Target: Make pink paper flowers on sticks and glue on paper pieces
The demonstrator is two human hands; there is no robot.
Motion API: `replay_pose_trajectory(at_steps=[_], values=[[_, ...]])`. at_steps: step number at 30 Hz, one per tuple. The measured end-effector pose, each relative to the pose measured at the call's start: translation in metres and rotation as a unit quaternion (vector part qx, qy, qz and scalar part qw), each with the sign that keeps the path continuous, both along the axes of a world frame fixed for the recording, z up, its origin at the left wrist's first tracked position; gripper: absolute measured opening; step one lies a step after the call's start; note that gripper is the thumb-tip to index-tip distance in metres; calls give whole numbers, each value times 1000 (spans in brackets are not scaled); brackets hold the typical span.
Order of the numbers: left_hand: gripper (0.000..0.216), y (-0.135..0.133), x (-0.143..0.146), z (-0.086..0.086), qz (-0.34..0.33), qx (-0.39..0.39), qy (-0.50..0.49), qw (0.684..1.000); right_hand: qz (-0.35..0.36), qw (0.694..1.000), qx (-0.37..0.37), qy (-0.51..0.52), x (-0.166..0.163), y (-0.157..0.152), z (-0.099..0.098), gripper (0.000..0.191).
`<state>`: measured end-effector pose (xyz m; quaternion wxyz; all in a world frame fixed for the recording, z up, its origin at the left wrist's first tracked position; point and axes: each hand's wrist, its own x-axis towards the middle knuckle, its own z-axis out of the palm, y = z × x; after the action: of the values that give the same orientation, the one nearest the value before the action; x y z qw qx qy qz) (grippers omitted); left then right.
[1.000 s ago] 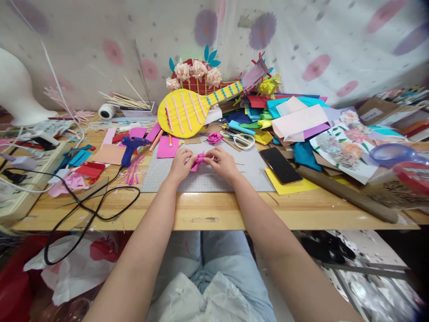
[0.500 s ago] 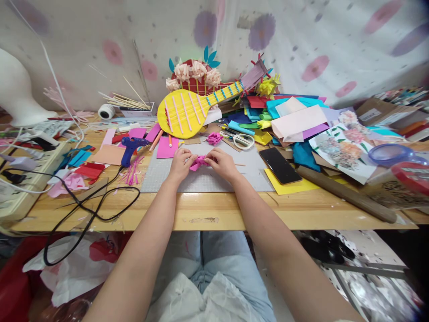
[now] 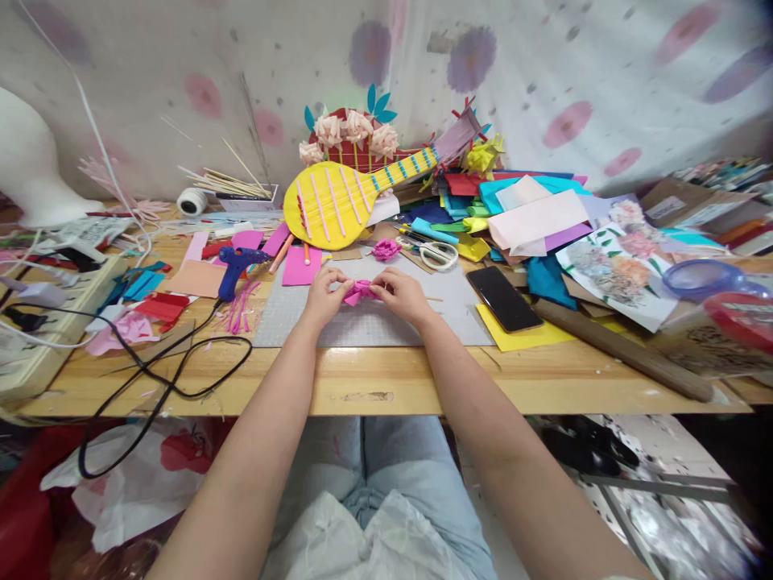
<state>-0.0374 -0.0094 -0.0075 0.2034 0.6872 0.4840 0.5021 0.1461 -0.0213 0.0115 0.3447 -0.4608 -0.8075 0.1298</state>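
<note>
A small magenta paper flower (image 3: 358,292) is pinched between both of my hands above the grey cutting mat (image 3: 386,318). My left hand (image 3: 324,295) grips its left side with curled fingers. On the right side my right hand (image 3: 401,293) is closed on it too. A finished magenta flower (image 3: 386,249) lies on the mat just beyond, near white-handled scissors (image 3: 436,252). A blue glue gun (image 3: 237,265) rests to the left of my left hand.
A yellow paper guitar (image 3: 340,200) leans at the back. Coloured paper sheets (image 3: 525,213) pile at the right, with a black phone (image 3: 505,298) and a wooden rolling pin (image 3: 622,349). A black cable (image 3: 163,374) loops over the wooden table edge (image 3: 374,387) at left.
Between the earlier frames and now the flower was turned slightly between my fingers and sits a little flatter. Both hands stay in the same spot.
</note>
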Motion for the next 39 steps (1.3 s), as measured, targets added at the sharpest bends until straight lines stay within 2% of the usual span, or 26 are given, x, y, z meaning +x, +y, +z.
replay_pose_trajectory(at_steps=[11,34,36,39], values=[[19,1,0,-1,8,-8,-9,1000,-13,999,-25,-27,-1,-5,4,18],[24,2,1,-2,4,-20,-4,1000,-44,997,-26,-65,-5,-7,8,21],[26,1,1,0,25,-17,-3,1000,-55,996,-20,-70,-6,-7,7,21],[27,-6,4,6,125,51,-26,990,-85,993,-15,-77,-6,-5,4,22]])
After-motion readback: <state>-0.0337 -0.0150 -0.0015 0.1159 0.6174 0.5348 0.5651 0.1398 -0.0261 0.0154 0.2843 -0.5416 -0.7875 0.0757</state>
